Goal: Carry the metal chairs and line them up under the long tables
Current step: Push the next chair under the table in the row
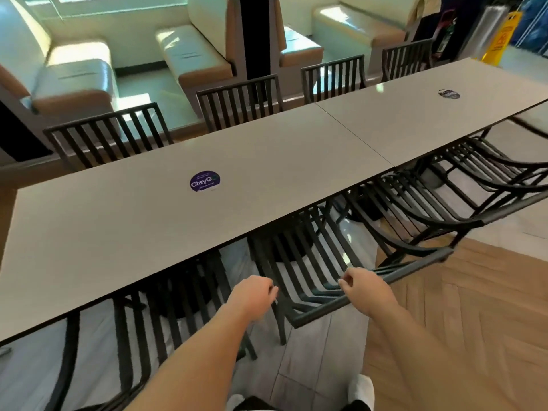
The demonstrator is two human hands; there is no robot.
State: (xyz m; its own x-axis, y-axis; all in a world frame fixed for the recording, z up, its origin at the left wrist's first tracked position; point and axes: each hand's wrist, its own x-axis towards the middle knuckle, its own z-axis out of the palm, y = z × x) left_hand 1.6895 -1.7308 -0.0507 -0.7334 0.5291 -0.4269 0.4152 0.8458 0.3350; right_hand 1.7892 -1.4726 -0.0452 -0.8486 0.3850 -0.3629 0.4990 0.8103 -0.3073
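- Across the middle of the view: long table (267,161) made of two pale grey tops butted end to end, seam visible right of centre. Round purple sticker (205,181) on the near top, a second dark sticker (449,94) on the far top.
- Behind the table: cream booth seats (195,51) with tan trim, sunlit.
- Far side of the table: four dark slatted metal chairs (240,99), backs upright in a row, tucked close to the edge.
- Near side: more slatted metal chairs, seats pushed under the table edge. Centre chair (320,262) sits at an angle, its top rail sticking out toward the wood-pattern floor (444,307).
- Far right corner: yellow wet-floor sign (501,40).
- Right hand (363,287): fingers curled, resting at the centre chair's top rail; whether it actually grips the rail, cannot tell.
- Left hand (255,295): loosely curled, holding nothing, just left of that chair's back.
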